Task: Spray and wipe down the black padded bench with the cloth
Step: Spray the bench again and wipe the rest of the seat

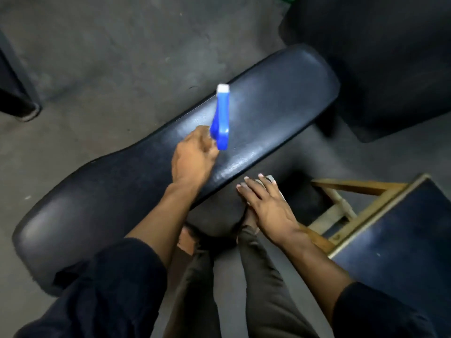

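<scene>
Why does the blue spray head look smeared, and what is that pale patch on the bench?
Head view: the blue spray head in the left hand is motion-blurred, its edges soft; the pale patch on the black padded bench is glare off the shiny cover. The right hand is sharper; the frame's corners fall dim, and the wide lens bows the bench.

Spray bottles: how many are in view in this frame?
1. The blue spray bottle is in the left hand, held above the black padded bench. Others may sit outside the frame.

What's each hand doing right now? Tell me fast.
Left hand: closed around the blue spray bottle, over the bench.
Right hand: open and flat, pale cloth showing beneath the fingers.
</scene>
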